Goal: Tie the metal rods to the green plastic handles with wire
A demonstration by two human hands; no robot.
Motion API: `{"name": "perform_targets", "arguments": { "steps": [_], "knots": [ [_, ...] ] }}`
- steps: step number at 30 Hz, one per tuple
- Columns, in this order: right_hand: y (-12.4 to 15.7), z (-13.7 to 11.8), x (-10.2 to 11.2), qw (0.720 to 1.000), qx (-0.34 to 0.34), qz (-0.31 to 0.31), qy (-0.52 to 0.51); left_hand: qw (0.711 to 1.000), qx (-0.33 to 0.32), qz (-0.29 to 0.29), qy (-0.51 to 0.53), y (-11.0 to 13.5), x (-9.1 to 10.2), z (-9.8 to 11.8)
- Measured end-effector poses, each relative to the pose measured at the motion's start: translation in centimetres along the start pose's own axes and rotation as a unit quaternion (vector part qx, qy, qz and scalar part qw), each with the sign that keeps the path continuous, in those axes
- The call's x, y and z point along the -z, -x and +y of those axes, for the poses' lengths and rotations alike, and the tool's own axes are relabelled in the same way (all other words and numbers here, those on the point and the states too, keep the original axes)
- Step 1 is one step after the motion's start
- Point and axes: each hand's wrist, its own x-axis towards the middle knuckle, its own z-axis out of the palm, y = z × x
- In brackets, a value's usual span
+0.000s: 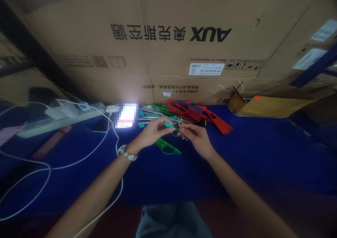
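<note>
My left hand, with a watch on its wrist, pinches a small teal plastic piece between thumb and fingertips. Close beside it, the fingertips of my right hand are pressed together around something too small to make out, near thin pale wires. Below the hands a green plastic handle shell with an oval opening lies on the blue table. Just behind them is a pile of red plastic handle shells, with green and blue ones mixed in. Thin metal tubes with teal ends lie to its left.
A lit phone stands left of the pile. A white power strip with plugs sits further left, and a long white cable loops across the table past my left forearm. A large cardboard box walls the back. A yellow envelope lies at right.
</note>
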Motion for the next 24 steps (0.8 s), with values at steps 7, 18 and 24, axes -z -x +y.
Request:
{"name": "perform_targets", "arguments": {
  "steps": [7,18,24],
  "knots": [
    [-0.13,0.14,0.16,1.0,0.011,-0.001,0.019,1.0,0.008,0.006,0.009,-0.12,0.06,-0.26],
    [-0.1,0.21,0.19,1.0,0.011,-0.002,-0.011,0.996,0.048,0.033,0.072,-0.17,-0.19,-0.43],
    [-0.03,0.08,0.07,1.0,0.005,-0.011,-0.023,0.992,0.067,0.06,0.087,-0.25,-0.74,-0.82]
  ]
}}
